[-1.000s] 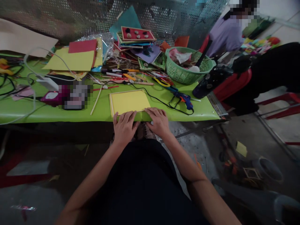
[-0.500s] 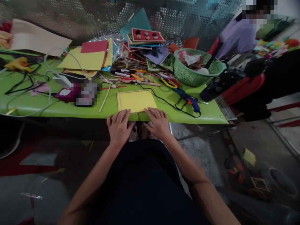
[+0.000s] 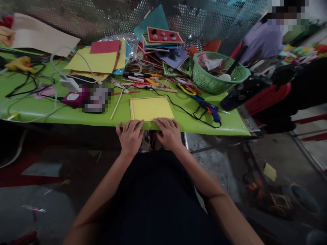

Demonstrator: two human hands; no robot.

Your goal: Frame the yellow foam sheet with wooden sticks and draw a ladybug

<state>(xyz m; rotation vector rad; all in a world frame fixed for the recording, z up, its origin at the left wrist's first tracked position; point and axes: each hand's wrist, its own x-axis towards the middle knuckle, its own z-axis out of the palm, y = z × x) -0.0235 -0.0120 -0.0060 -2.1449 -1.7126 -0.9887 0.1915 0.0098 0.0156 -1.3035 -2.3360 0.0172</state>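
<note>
A yellow card (image 3: 152, 108) with thin wooden strips along its edges lies flat on the green table (image 3: 102, 118), close to the front edge. My left hand (image 3: 130, 136) rests at the card's near left corner, fingertips on its edge and fingers slightly spread. At the near right part of the same edge, my right hand (image 3: 167, 132) lies with its fingers extended over the strip. Neither hand is wrapped round anything. A loose wooden stick (image 3: 116, 104) lies left of the card.
A blue glue gun (image 3: 211, 110) and its black cable lie to the right. Behind are a green basket (image 3: 217, 80), sticks, pens, scissors and stacked coloured cards (image 3: 102, 61). A phone (image 3: 95, 102) lies left. A person in purple (image 3: 267, 41) is at the back right.
My right hand has slid a little left along the card's near edge, closer to my left hand. The whole view has shifted slightly.
</note>
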